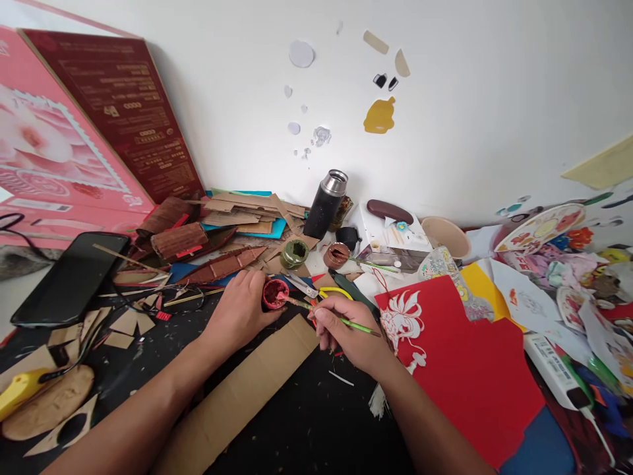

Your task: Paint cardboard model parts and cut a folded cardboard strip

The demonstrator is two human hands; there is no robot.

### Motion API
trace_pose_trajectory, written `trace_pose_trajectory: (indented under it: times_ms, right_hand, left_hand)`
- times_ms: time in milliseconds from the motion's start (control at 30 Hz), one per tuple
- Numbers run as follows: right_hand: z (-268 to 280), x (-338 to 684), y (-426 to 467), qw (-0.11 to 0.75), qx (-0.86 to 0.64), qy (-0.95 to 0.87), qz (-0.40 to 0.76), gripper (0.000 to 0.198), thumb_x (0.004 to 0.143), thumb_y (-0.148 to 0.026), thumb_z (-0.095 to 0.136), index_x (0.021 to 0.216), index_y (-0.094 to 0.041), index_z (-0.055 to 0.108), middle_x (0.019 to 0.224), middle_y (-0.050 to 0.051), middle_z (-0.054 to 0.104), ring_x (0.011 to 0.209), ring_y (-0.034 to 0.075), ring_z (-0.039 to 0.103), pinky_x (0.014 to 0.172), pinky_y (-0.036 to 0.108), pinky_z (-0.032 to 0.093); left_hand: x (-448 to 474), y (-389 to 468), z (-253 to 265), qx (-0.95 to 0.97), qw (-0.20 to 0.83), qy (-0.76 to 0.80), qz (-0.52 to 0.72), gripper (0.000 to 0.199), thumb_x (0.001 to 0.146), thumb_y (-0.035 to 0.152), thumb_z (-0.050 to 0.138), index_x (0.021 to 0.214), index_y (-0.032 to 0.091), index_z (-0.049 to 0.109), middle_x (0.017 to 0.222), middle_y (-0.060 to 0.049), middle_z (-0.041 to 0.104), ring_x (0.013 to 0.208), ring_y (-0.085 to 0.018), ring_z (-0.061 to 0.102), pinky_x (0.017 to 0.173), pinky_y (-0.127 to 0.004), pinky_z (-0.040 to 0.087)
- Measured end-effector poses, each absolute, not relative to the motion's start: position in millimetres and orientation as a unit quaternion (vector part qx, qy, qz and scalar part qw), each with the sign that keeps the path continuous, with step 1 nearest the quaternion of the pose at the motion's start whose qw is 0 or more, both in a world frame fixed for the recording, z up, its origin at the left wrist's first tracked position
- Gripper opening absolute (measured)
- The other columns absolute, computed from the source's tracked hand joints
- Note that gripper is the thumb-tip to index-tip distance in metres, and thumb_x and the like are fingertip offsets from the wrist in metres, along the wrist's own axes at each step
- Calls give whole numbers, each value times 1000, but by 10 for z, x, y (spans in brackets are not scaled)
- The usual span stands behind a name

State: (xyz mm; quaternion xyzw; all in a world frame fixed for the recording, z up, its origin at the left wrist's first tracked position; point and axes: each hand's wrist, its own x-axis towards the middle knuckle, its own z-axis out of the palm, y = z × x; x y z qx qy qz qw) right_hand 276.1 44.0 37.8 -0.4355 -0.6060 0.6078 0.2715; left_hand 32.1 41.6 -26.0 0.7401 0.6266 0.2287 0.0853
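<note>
My left hand [242, 305] is closed around a small jar of red paint [270, 305], which tilts a little over the black table. Between the fingers and thumb of my right hand [343, 330] is a paintbrush [359, 326] with a green handle. Its red-smeared tip reaches into the jar's mouth. Just behind stand an open jar of green paint [293, 256] and an open jar of brown paint [337, 254]. Scissors with yellow handles [336, 293] lie beyond my right hand. A long cardboard strip [242, 396] rests between my forearms.
A black thermos [324, 210] stands by the wall, with stacked cardboard pieces [247, 214] and brown model boats [222, 265] to its left. At far left lies a black phone [72, 280]. Red paper [469, 369] covers the right side, near a white power strip [556, 369].
</note>
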Motion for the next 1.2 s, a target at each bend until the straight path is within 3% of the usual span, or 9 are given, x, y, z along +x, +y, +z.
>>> trace_pose_trajectory:
  times_ms: [133, 400, 767, 1000, 1133, 1200]
  right_hand:
    - [387, 2735, 463, 282, -433, -617, 594, 35, 102, -50, 64, 89, -18, 70, 71, -2, 63, 54, 11, 62, 49, 22, 46]
    - [502, 2700, 465, 219, -402, -662, 593, 29, 104, -40, 61, 86, -18, 66, 73, -2, 64, 60, 11, 63, 55, 21, 46]
    - [402, 2652, 534, 346, -419, -540, 643, 46, 95, -63, 71, 90, -17, 71, 67, -2, 63, 49, 10, 63, 42, 18, 42]
    - [339, 2615, 542, 388, -389, -521, 653, 48, 94, -65, 73, 86, -17, 72, 64, -2, 64, 45, 10, 62, 39, 18, 42]
    - [287, 2572, 560, 423, -387, -503, 647, 52, 93, -67, 72, 82, -17, 71, 58, -3, 62, 42, 10, 60, 37, 17, 40]
    - [252, 2568, 578, 449, -390, -487, 640, 52, 92, -68, 73, 83, -17, 70, 57, -3, 61, 41, 10, 59, 35, 17, 38]
  left_hand:
    - [316, 417, -264, 743, 81, 625, 227, 31, 84, 41, 74, 92, 27, 47, 92, -7, 64, 93, -34, 61, 83, -46, 51]
    - [315, 410, -250, 745, 84, 623, 225, 31, 83, 37, 74, 92, 27, 45, 92, -8, 64, 93, -34, 61, 82, -45, 50]
    - [296, 425, -271, 746, 85, 621, 225, 36, 85, 42, 80, 99, 23, 53, 97, -8, 67, 96, -34, 62, 83, -44, 52]
    - [255, 452, -304, 759, 61, 600, 245, 63, 81, 44, 89, 130, 17, 58, 118, -15, 73, 113, -38, 64, 100, -50, 52]
    - [218, 471, -338, 759, 48, 605, 236, 100, 81, 50, 88, 158, 11, 38, 137, -22, 68, 123, -41, 62, 106, -53, 50]
    - [175, 484, -327, 757, 49, 611, 226, 104, 84, 50, 83, 164, 11, 30, 142, -23, 67, 125, -41, 62, 109, -55, 48]
